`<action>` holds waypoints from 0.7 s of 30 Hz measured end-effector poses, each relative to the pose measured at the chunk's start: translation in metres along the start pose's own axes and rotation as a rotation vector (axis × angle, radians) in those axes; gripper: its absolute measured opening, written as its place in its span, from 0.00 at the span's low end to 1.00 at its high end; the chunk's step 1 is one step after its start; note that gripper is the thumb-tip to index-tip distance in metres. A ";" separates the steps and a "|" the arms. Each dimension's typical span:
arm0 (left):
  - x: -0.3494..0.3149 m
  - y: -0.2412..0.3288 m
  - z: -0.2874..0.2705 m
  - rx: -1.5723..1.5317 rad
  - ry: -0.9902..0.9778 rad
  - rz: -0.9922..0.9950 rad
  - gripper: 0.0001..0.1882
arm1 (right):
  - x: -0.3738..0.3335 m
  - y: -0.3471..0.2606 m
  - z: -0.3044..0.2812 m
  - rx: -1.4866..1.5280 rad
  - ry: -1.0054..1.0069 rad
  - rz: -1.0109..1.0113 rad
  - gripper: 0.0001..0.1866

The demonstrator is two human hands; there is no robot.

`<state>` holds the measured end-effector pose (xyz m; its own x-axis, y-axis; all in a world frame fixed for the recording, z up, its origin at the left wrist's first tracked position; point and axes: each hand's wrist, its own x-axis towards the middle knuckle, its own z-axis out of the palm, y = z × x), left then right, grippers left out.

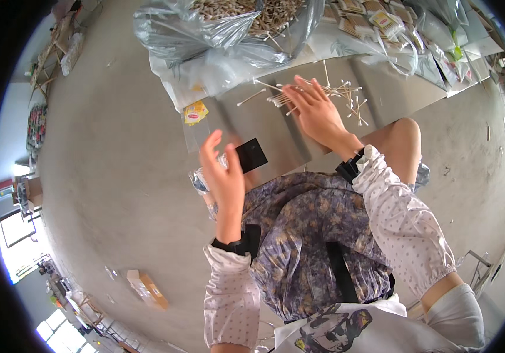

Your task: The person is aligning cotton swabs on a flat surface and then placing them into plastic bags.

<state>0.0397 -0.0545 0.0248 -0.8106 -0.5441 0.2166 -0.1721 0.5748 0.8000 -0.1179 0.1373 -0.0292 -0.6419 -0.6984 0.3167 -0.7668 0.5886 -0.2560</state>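
Observation:
My right hand (318,117) lies over a loose pile of cotton swabs (346,92) on the metal tabletop (382,82), its fingers stretched out and touching the swabs. Some swabs show at either side of the fingers; those beneath are hidden. Raised at the table's left end, my left hand (224,176) holds nothing, with its thumb apart from the fingers. Just right of it, a black square (251,155) lies near the table's front edge. Small yellow printed cards (195,113) rest at the left edge, beyond the left hand.
A large clear plastic bag (205,38) full of cotton swabs stands at the back. Packed swab packets (386,23) are heaped at the back right, beside more clear bags (440,47). An opened cardboard box (146,289) sits on the floor at the lower left.

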 end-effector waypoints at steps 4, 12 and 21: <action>0.031 0.005 0.039 0.224 -0.199 0.217 0.21 | -0.009 -0.009 -0.003 0.077 0.006 -0.043 0.26; 0.084 0.001 0.080 0.558 -0.281 0.384 0.22 | -0.071 -0.014 -0.028 0.253 0.025 0.000 0.23; 0.092 0.013 0.089 0.533 -0.429 0.200 0.06 | -0.055 0.004 -0.022 0.332 0.209 0.012 0.14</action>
<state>-0.0867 -0.0425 0.0050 -0.9852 -0.1716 0.0037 -0.1587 0.9186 0.3618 -0.0855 0.1869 -0.0275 -0.6618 -0.5742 0.4820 -0.7418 0.4084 -0.5320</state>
